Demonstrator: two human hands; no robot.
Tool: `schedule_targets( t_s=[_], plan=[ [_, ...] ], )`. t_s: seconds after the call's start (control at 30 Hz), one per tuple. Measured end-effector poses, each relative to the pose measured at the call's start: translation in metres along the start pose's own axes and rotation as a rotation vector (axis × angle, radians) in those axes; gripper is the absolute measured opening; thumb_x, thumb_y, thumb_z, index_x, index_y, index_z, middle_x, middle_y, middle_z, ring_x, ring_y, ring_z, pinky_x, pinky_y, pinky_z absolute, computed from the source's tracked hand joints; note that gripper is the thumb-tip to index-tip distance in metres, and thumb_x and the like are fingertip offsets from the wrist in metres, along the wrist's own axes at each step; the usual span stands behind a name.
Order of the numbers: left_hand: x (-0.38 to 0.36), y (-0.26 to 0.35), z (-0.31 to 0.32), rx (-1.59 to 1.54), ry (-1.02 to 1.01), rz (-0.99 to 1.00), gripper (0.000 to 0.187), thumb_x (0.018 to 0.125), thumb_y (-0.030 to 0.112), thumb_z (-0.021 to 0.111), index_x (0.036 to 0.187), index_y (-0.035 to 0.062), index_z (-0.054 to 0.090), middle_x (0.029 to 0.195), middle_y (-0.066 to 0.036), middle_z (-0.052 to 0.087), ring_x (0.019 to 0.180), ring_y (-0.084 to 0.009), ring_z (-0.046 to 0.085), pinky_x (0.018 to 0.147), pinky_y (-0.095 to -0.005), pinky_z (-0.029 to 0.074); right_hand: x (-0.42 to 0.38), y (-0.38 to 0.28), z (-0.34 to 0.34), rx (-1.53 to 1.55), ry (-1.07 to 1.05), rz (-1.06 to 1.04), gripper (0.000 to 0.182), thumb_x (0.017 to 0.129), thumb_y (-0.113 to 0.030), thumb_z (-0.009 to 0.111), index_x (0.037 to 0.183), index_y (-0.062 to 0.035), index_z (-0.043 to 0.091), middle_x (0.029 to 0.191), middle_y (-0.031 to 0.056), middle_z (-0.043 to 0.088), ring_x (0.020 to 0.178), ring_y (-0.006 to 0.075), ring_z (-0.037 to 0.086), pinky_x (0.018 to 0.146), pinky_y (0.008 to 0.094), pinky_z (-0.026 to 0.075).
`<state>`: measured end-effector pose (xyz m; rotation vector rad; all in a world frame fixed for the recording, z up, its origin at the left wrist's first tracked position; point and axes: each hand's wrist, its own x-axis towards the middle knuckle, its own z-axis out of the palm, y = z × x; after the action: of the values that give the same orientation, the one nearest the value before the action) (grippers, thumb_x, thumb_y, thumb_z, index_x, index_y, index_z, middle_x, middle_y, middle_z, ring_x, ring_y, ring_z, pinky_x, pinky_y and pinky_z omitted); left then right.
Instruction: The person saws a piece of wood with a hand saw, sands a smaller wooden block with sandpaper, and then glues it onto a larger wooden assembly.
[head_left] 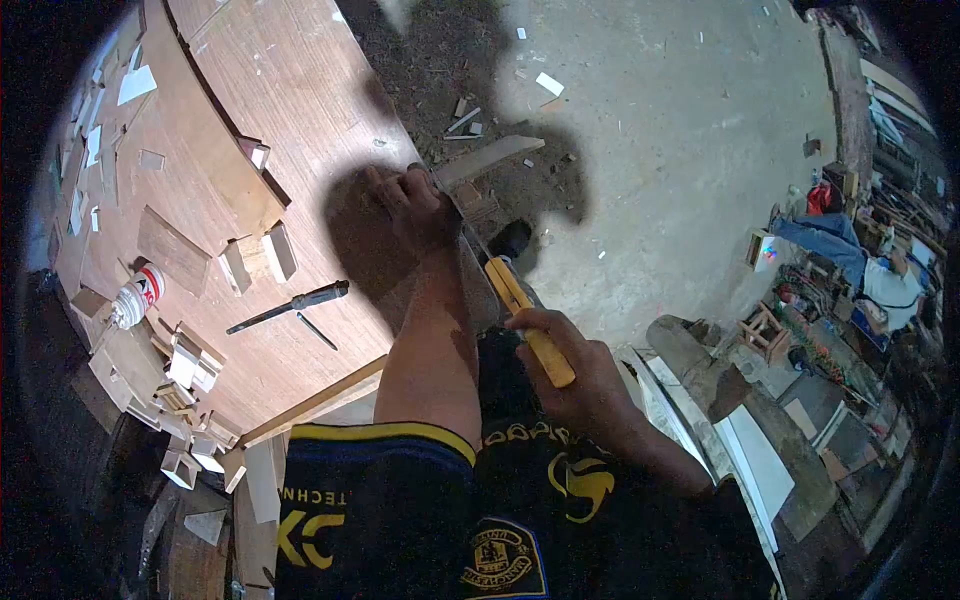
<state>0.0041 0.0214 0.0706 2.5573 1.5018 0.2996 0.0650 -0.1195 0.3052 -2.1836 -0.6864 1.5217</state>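
My right hand is wrapped around the yellow handle of a hand saw. The saw's thin blade runs up and left from the handle toward the table edge, near my left hand. That hand is bent over a pale wooden strip at the edge, its fingers curled and partly in shadow. The strip's end sticks out past the table over the floor. Exactly where the blade meets the wood is hidden by my hand and shadow.
On the wooden table lie a dark pen-like tool, a glue bottle and several small wood blocks. Offcuts are scattered over the concrete floor. Boards and clutter fill the right side.
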Motion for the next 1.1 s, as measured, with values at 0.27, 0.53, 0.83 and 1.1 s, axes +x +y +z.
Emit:
schedule_targets(
  t_s=[0.27,0.53,0.83,1.1],
  plan=[
    [-0.010,-0.012,0.032,-0.169,0.092,0.082,0.041,0.080,0.045,0.065,0.085,0.0053,0.056,0.096,-0.017,0.042,0.118,-0.0453,0.040,0.108,-0.0618,0.026,0.020,0.004,0.014,0.063,0.052,0.001,0.030,0.092,-0.006,0.054,0.119,-0.0110,0.044,0.097,0.0163,0.066,0.090,0.0294,0.068,0.071,0.0368,0.055],
    [-0.024,-0.028,0.079,-0.060,0.153,0.093,0.037,0.080,0.041,0.067,0.084,0.0064,0.055,0.096,-0.016,0.043,0.122,-0.0466,0.038,0.106,-0.0601,0.031,0.001,-0.006,0.000,0.107,0.032,0.088,0.030,0.091,-0.004,0.054,0.119,-0.0126,0.045,0.097,0.0157,0.065,0.087,0.0255,0.069,0.070,0.0347,0.055],
    [-0.021,-0.030,0.087,-0.063,0.125,0.170,0.019,0.084,0.023,0.062,0.082,0.0062,0.054,0.091,-0.014,0.045,0.099,-0.0359,0.051,0.105,-0.0617,0.032,0.004,-0.003,0.003,0.123,0.021,0.040,0.030,0.091,-0.005,0.055,0.119,-0.0119,0.045,0.102,0.0149,0.065,0.091,0.0287,0.068,0.074,0.0375,0.056],
    [-0.004,0.004,0.032,-0.245,0.266,-0.022,0.015,0.086,0.021,0.058,0.081,0.0075,0.054,0.094,-0.014,0.047,0.112,-0.0418,0.048,0.106,-0.0645,0.028,-0.019,0.007,-0.003,0.125,0.109,0.084,0.029,0.091,-0.018,0.059,0.119,-0.0236,0.051,0.086,0.0175,0.067,0.078,0.0364,0.068,0.064,0.0434,0.054]
  ],
)
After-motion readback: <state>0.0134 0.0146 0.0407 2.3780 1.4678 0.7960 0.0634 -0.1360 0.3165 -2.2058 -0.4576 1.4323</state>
